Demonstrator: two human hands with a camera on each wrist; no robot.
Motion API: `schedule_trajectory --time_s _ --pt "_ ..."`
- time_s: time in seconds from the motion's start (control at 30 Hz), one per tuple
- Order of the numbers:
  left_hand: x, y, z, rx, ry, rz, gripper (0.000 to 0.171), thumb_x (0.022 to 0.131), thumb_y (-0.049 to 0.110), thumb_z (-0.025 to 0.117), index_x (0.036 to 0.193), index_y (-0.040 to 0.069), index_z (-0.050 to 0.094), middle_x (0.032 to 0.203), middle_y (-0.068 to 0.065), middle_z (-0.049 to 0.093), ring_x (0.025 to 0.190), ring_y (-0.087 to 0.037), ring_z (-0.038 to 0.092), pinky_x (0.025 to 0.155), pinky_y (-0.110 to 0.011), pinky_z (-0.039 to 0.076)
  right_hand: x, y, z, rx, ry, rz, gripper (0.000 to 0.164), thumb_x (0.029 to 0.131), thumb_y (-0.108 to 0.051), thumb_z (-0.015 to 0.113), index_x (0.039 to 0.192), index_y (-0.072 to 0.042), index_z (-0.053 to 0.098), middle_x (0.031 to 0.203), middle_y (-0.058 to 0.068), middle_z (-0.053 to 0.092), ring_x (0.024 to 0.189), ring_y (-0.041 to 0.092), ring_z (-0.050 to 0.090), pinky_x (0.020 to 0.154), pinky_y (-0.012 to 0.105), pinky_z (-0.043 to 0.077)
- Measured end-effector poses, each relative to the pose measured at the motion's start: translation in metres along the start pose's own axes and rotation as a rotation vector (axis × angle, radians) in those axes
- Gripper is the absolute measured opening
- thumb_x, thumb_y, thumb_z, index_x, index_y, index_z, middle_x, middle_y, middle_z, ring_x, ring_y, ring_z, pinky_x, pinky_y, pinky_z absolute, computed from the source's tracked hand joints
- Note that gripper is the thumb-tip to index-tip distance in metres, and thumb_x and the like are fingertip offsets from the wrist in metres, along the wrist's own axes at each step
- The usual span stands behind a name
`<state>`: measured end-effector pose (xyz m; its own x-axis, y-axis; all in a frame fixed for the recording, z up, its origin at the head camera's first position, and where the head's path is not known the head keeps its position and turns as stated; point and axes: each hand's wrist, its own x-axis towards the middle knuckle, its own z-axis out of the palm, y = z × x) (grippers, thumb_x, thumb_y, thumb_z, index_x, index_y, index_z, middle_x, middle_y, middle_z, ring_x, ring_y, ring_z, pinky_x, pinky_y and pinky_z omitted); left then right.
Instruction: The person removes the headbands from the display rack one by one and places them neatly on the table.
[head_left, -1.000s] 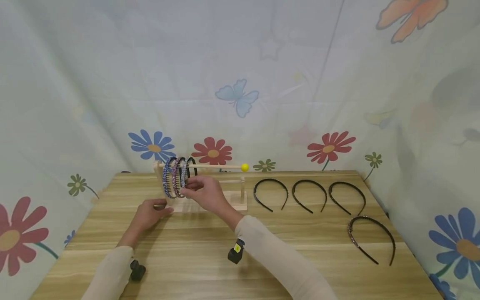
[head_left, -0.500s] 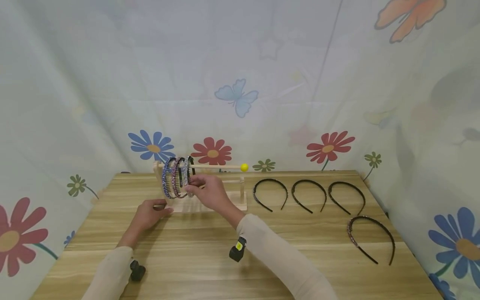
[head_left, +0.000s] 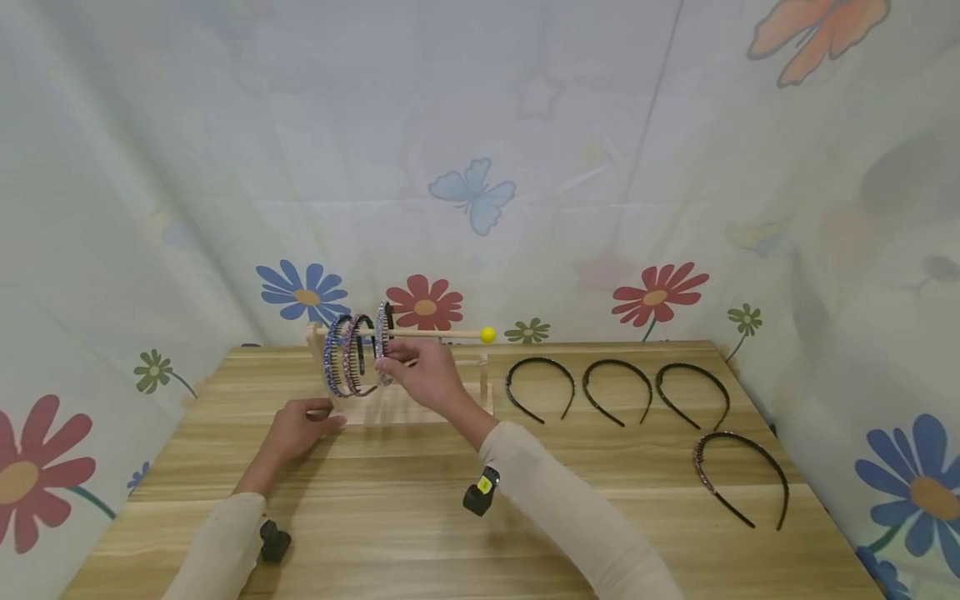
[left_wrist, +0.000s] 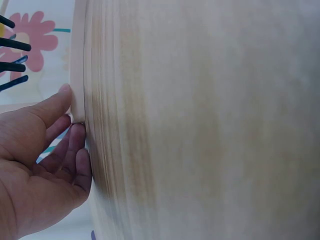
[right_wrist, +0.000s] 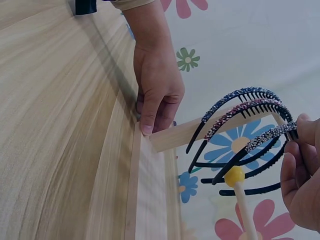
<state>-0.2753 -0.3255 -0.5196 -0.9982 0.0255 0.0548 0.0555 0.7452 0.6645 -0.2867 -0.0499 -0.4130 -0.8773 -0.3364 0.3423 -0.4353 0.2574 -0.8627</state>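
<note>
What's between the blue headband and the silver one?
The pink headband, hanging on the rod; both the head and right wrist views show it.

Head view faces forward and down; nearer wrist views share the wooden stand (right_wrist: 151, 187).

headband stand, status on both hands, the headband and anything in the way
Right hand pinching silver headband at rod. Left hand holding stand base. Blue headband, pink headband farther in on rod. Nothing seen blocking rod toward yellow ball.
</note>
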Motion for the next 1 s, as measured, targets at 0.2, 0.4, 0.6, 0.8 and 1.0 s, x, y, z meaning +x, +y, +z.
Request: schedule_trajectory --time_s 0.2,0.4,0.6,0.8,1.0 --pt "0.000 0.000 0.000 -0.002 0.004 0.003 0.047 0.094 0.027 0.077 0.126 -0.007 0.068 0.121 -0.027 0.070 0.108 -0.041 0.070 0.090 -0.054 0.056 -0.001 -0.005 -0.007 0.006 0.011 0.025 0.033 0.095 -0.027 0.076 0.122 -0.010 0.075 0.106 -0.001 0.077 0.091 0.006 0.070 0.070 0.022 0.058" --pt "0.000 0.000 0.000 0.000 -0.008 -0.008 0.048 0.094 0.027 0.076 0.127 -0.007 0.067 0.122 -0.027 0.069 0.108 -0.041 0.070 0.090 -0.053 0.057 -0.002 -0.009 -0.015 -0.019 0.032 0.004 0.035 0.095 -0.027 0.076 0.125 -0.010 0.073 0.108 0.000 0.078 0.092 0.005 0.070 0.070 0.021 0.058" --pt "0.001 0.000 0.000 -0.001 -0.017 -0.013 0.049 0.095 0.027 0.076 0.127 -0.008 0.067 0.123 -0.027 0.069 0.109 -0.041 0.070 0.090 -0.052 0.057 -0.003 -0.014 -0.022 -0.003 0.043 -0.022 0.031 0.093 -0.025 0.077 0.118 -0.007 0.076 0.103 0.001 0.078 0.089 0.006 0.071 0.069 0.022 0.058" --pt "0.001 0.000 0.001 0.006 -0.011 -0.003 0.047 0.095 0.026 0.076 0.126 -0.008 0.067 0.123 -0.027 0.069 0.108 -0.041 0.070 0.089 -0.052 0.057 -0.004 -0.018 -0.028 0.019 0.043 -0.020 0.028 0.093 -0.025 0.077 0.116 -0.009 0.077 0.101 -0.001 0.078 0.086 0.006 0.069 0.069 0.023 0.058" --pt "0.001 -0.001 0.001 0.008 -0.011 -0.005 0.048 0.094 0.027 0.076 0.127 -0.008 0.067 0.124 -0.028 0.068 0.108 -0.041 0.070 0.088 -0.052 0.058 -0.004 -0.021 -0.035 0.035 0.046 -0.053 0.025 0.094 -0.024 0.077 0.113 -0.008 0.078 0.099 0.000 0.077 0.085 0.012 0.070 0.067 0.024 0.058"
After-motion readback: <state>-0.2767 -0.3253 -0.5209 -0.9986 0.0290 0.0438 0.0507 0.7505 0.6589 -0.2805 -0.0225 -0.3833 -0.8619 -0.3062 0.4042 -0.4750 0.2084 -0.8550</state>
